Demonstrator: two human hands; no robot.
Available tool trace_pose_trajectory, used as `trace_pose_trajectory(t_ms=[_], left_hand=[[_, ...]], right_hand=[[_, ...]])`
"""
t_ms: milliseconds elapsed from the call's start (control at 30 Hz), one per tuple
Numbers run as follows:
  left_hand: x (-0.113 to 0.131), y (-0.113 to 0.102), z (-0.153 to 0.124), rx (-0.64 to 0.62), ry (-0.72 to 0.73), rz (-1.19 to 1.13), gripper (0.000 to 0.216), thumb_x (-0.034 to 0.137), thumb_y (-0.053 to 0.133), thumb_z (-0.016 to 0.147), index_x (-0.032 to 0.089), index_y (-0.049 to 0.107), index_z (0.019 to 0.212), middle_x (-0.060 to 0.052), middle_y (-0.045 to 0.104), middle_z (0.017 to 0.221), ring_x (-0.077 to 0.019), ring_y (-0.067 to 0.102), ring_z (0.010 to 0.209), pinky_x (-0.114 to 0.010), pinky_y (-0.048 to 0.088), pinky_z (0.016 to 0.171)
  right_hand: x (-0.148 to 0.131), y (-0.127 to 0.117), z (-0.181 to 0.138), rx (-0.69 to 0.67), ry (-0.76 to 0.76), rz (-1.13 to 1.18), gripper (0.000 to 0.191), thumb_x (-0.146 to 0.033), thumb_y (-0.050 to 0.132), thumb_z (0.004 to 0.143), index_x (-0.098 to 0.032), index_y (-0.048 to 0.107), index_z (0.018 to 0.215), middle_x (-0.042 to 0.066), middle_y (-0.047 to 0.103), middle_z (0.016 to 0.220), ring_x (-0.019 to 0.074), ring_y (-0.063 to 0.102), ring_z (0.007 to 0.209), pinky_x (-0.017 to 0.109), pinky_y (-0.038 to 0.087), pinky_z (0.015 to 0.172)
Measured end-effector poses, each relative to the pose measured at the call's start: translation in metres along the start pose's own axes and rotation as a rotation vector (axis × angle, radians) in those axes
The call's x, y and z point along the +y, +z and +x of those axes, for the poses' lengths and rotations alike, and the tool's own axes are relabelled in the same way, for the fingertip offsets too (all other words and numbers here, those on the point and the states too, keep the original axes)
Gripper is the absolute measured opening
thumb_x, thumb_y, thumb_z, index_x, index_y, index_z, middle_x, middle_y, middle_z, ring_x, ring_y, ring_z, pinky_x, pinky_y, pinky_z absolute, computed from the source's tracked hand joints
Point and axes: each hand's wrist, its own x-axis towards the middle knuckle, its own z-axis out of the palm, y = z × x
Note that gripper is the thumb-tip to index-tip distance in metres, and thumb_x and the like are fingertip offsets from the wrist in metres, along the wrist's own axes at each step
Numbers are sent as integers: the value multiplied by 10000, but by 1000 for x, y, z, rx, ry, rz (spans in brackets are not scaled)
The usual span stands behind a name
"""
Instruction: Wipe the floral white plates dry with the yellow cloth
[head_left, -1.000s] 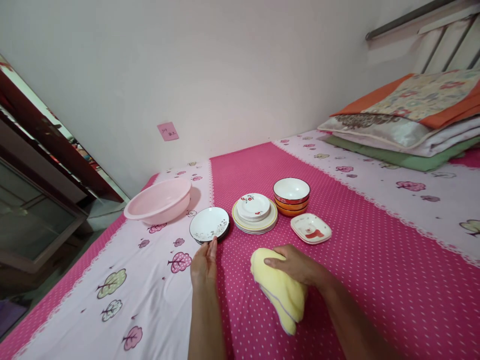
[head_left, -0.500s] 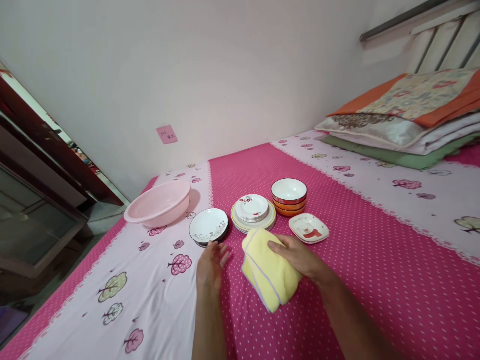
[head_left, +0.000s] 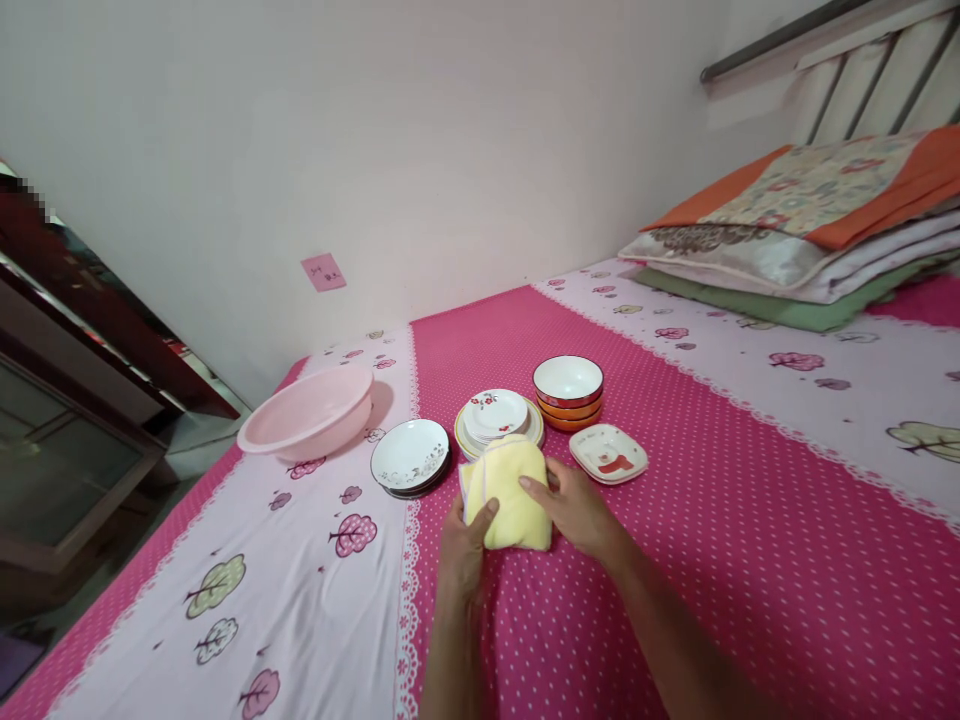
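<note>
A folded yellow cloth [head_left: 507, 490] is held up between both hands above the pink dotted bedsheet. My left hand [head_left: 463, 540] grips its lower left edge, thumb on the front. My right hand [head_left: 576, 508] clasps its right side, fingers over the cloth. Just behind the cloth stands a stack of white flowered plates [head_left: 496, 416]. To the left lies a dark-rimmed white plate [head_left: 409, 455], to the right a small square dish [head_left: 608, 454] with a red picture. Stacked orange bowls [head_left: 568, 392] stand behind the dish.
A pink plastic basin [head_left: 307, 412] sits at the bed's left side near the edge. Folded quilts and a pillow [head_left: 795, 240] lie at the far right by the metal headboard. A dark cabinet [head_left: 67, 400] stands beyond the bed's left edge. A pink note [head_left: 323, 272] sticks to the wall.
My left hand left the dark-rimmed plate and came right onto the cloth. My right hand carried the cloth up and forward toward the plate stack; now both hands hold it.
</note>
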Motion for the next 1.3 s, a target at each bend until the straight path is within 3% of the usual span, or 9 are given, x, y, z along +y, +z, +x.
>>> trace_pose_trajectory(t_ms=[167, 367, 633, 800, 900, 1000, 1100, 1200, 1300], left_hand=[[27, -34, 9, 194, 171, -5, 590, 394, 880, 723, 168, 655, 1219, -127, 794, 1104, -283, 772, 938, -382, 607, 816], [69, -55, 40, 390, 392, 139, 430, 387, 815, 757, 188, 677, 1112, -68, 776, 1037, -232, 738, 936, -343, 581, 844], [86, -70, 99, 624, 309, 720, 265, 359, 726, 926, 161, 687, 1097, -80, 709, 1155, -244, 678, 1044, -480, 552, 941], [94, -75, 90, 729, 357, 978, 308, 350, 672, 930, 158, 646, 1170, -136, 619, 1327, -324, 526, 1298, -545, 381, 1115], [75, -77, 53, 692, 408, 1019, 281, 404, 522, 978, 175, 616, 1111, -132, 656, 1185, -301, 589, 1151, -444, 424, 1024], [30, -80, 3, 486, 327, 1024, 304, 453, 475, 984, 230, 579, 806, -29, 645, 747, -247, 634, 776, -351, 470, 753], [-13, -82, -33, 308, 218, 1022, 212, 312, 517, 957, 229, 592, 777, -16, 666, 693, -220, 639, 703, -316, 443, 681], [-30, -82, -40, 261, 119, 1032, 102, 156, 561, 917, 201, 640, 870, 0, 657, 682, -201, 630, 682, -312, 430, 691], [-24, -81, -33, 236, 8, 1016, 45, 209, 633, 948, 171, 649, 930, 23, 624, 713, -165, 603, 659, -310, 478, 680]], right_hand=[[9, 9, -7, -154, 59, -227, 347, -496, 545, 987, -182, 648, 882, 48, 720, 765, 165, 626, 609, 280, 405, 592], [28, 24, -12, -257, 55, -453, 256, -351, 733, 884, -190, 589, 746, 4, 649, 713, 147, 554, 661, 272, 307, 617], [31, 24, -11, -305, 50, -546, 227, -379, 702, 914, -190, 622, 816, 13, 691, 793, 143, 575, 694, 266, 301, 620], [31, 25, -9, -310, 46, -606, 216, -382, 685, 921, -190, 640, 832, 16, 700, 806, 143, 580, 695, 265, 293, 611], [30, 28, -8, -303, 37, -654, 171, -336, 647, 939, -187, 658, 856, 31, 714, 820, 153, 592, 708, 276, 291, 619], [32, 31, -7, -282, 21, -710, 187, -306, 579, 983, -180, 681, 890, 68, 740, 895, 178, 635, 791, 290, 338, 682], [33, 34, -5, -255, 28, -759, 246, -317, 528, 1030, -168, 699, 933, 93, 748, 978, 209, 671, 904, 321, 424, 806], [29, 36, -3, -253, 74, -792, 279, -383, 539, 1054, -159, 703, 1020, 77, 734, 1052, 220, 685, 983, 402, 509, 919], [18, 37, -6, -297, 146, -802, 305, -422, 623, 1023, -163, 679, 1175, 83, 702, 1192, 235, 684, 1067, 469, 559, 959]])
